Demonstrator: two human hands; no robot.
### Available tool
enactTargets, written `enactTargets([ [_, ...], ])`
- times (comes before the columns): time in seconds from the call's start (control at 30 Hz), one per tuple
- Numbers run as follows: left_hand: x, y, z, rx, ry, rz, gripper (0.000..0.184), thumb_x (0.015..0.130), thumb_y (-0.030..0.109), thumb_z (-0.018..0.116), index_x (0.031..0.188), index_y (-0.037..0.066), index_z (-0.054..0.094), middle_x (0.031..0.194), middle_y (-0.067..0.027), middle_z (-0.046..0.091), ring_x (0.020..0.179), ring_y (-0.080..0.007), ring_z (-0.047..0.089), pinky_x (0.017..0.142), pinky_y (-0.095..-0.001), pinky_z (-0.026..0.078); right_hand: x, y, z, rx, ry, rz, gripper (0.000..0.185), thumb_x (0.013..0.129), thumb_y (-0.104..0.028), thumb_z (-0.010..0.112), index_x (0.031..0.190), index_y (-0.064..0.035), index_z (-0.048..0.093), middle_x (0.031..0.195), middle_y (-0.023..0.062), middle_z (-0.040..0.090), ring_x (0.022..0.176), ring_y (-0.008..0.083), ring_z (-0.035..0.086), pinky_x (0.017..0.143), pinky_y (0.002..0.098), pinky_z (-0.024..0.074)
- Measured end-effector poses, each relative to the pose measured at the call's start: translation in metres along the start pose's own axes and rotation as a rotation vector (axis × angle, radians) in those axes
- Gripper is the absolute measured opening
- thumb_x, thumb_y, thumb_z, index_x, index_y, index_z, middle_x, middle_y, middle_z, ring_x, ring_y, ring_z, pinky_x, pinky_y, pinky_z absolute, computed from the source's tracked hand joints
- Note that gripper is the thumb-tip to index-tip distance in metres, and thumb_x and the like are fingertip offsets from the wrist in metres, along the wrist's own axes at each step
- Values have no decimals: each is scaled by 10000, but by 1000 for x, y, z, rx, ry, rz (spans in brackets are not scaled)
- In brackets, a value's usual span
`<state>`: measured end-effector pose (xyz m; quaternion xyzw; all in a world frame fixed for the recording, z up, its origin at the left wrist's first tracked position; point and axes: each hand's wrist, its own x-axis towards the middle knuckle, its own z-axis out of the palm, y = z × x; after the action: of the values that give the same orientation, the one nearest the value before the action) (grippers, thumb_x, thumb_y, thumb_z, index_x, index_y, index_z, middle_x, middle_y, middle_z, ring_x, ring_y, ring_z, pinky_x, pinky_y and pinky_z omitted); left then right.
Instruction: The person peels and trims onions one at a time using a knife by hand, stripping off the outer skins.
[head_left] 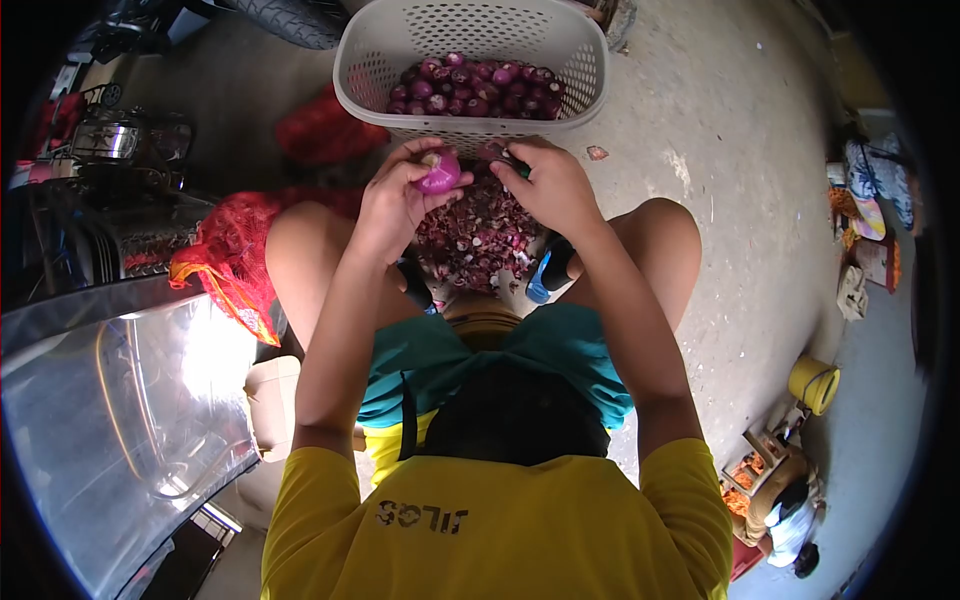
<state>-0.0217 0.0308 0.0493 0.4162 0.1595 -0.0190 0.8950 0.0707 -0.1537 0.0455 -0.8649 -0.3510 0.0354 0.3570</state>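
A peeled, shiny purple-red onion is held in the fingers of my left hand. Close by on the right, my right hand is closed around a small dark-handled tool, perhaps a knife; its blade does not show clearly. A bit of dark onion skin is at those fingertips. Below both hands, a heap of loose onion skins lies on the floor between my feet. Just beyond them, a grey perforated plastic basket holds many peeled red onions.
Red mesh sacks lie beside my left knee. A clear plastic-like panel stands at the left, near a cardboard piece. A tyre is behind the basket. Far right are a yellow bucket and another person.
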Motion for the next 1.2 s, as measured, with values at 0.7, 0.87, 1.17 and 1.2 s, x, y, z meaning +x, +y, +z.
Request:
enactTargets([
  [0.7, 7, 0, -7, 31, 125, 142, 426, 873, 48, 441, 1289, -27, 397, 1180, -170, 524, 1086, -330, 558, 902, -351, 462, 6, 6, -6, 212, -5, 268, 371, 817, -267, 615, 1069, 3, 581, 888, 198, 649, 834, 335, 628, 747, 375, 477],
  [0.87, 13, -8, -6, 87, 224, 178, 379, 914, 156, 514, 1243, -16, 438, 1114, -152, 563, 1038, -292, 591, 868, -328, 479, 6, 10, -9, 160, -41, 320, 469, 789, -299, 602, 1130, 18, 551, 916, 233, 637, 889, 383, 616, 786, 411, 480],
  [1.17, 39, -4, -8, 309, 335, -28, 475, 914, 385, 537, 1158, -18, 484, 1059, -137, 598, 911, -199, 614, 731, -261, 479, 4, 6, -16, 150, -110, 301, 353, 792, -273, 590, 1010, 4, 562, 878, 235, 631, 855, 391, 606, 764, 435, 470],
  [1.2, 49, -3, -10, 272, 300, -33, 478, 922, 386, 521, 1164, -24, 477, 1076, -145, 593, 923, -202, 612, 737, -265, 484, 4, 6, -15, 155, -104, 285, 350, 793, -272, 592, 1006, 4, 562, 873, 235, 631, 851, 391, 606, 761, 437, 470],
])
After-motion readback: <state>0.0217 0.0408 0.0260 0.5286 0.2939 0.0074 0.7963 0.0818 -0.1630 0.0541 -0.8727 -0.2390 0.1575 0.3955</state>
